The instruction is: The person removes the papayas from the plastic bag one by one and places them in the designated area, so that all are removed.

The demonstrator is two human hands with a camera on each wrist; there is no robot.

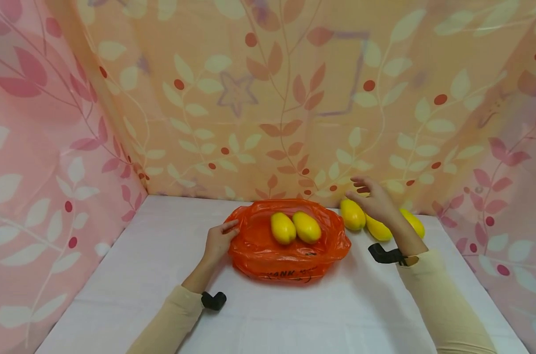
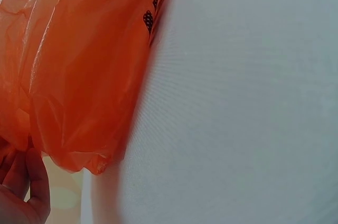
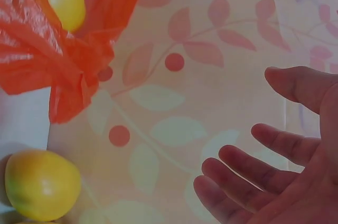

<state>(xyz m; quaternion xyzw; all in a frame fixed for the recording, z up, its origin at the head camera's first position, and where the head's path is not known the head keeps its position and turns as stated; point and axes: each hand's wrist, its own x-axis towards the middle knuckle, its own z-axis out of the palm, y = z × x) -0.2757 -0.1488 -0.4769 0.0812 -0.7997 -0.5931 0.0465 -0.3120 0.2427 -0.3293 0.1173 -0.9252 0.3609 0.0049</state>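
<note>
A red-orange plastic bag (image 1: 254,250) with black print lies spread on the table, its mouth facing up. Two yellow mangoes, one on the left (image 1: 283,228) and one on the right (image 1: 307,227), sit side by side in its opening. My left hand (image 1: 218,242) holds the bag's left edge; in the left wrist view the fingers (image 2: 37,176) meet the plastic rim. My right hand (image 1: 376,200) hovers above the loose mangoes at the back right, holding nothing. Its fingers (image 3: 248,179) are spread and relaxed in the right wrist view.
Several mangoes lie right of the bag, one close to it (image 1: 352,215), another partly behind the right forearm (image 1: 412,223). A white cloth (image 1: 130,275) covers the table. Leaf-patterned curtains (image 1: 232,123) stand at the back and both sides.
</note>
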